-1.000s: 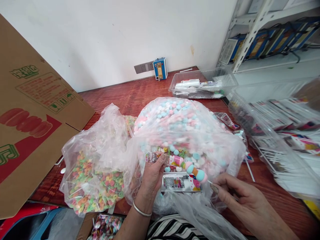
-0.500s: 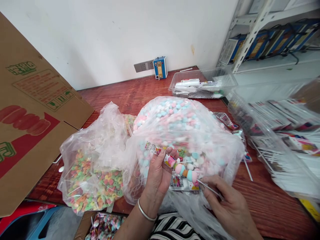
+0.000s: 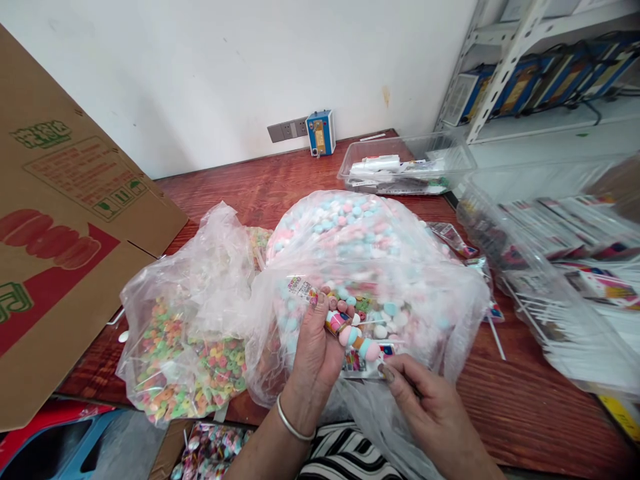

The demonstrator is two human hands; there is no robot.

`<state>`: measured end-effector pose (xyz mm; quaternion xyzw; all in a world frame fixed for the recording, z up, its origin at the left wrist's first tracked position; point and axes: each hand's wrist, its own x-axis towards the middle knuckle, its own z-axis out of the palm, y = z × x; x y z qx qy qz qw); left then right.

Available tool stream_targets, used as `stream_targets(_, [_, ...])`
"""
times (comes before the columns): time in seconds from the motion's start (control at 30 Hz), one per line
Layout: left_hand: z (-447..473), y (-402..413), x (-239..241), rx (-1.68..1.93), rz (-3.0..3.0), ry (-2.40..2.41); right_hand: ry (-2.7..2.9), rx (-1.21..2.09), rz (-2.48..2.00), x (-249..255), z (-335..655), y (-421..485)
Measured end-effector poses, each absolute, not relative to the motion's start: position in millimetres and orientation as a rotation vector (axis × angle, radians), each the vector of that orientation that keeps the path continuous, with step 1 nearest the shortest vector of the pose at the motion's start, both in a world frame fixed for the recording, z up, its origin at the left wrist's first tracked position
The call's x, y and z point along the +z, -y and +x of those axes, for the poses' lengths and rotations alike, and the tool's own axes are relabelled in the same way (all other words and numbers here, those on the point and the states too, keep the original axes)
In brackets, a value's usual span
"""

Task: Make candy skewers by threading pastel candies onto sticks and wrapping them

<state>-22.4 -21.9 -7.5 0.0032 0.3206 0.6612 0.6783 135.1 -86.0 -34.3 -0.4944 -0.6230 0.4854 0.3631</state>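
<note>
My left hand (image 3: 317,347) is closed around a small printed clear wrapper (image 3: 303,289), whose top sticks out above the fingers. My right hand (image 3: 425,413) pinches the white stick of a marshmallow skewer (image 3: 357,339) with pink, orange and blue pieces. The skewer's upper end sits at the fingers of the left hand, at the wrapper's mouth. Both hands hover over a big clear bag of pink, blue and white marshmallows (image 3: 360,233). Another printed wrapper (image 3: 357,360) lies on that bag under the skewer.
A clear bag of coloured ring candies (image 3: 185,360) lies to the left, beside a tilted cardboard box (image 3: 65,247). A clear tray (image 3: 405,170) stands at the back on the red wooden table (image 3: 240,190). A bin of printed wrappers and sticks (image 3: 565,267) fills the right.
The right hand has pushed the skewer up and left, into the wrapper held by the left hand. The left hand has lifted a little off the bag.
</note>
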Motion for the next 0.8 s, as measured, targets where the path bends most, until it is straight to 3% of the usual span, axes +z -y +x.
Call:
stream_targets(0.13, [-20.2,21.7,-6.3,1.522,0.013,-0.788,1.982,0.391,-1.162,-35.5,136.8,83.2])
stream_targets(0.23, [-19.0,21.5,-7.3,1.515,0.023,-0.789,2.024,0.201,-1.096,-37.5,136.3,80.6])
stream_targets(0.3, [-19.0,21.1,-8.3,1.496,0.049,-0.75,1.933,0.444,-1.145,-37.9,134.5,79.2])
stream_targets(0.47, [-18.7,21.5,-8.8,1.483,0.07,-0.643,1.035,1.76,-1.165,-30.7,128.1,75.7])
stream_targets(0.53, [-17.4,22.2,-8.8,1.479,0.082,-0.629,0.692,1.983,-1.046,-25.7,126.0,74.2])
stream_targets(0.7, [-13.5,21.8,-7.7,1.444,0.045,-0.625,0.739,1.99,-1.004,-25.7,121.0,74.2])
stream_targets(0.8, [-13.0,20.8,-4.6,1.441,0.005,-0.68,1.382,1.45,-1.147,-34.7,120.2,74.3])
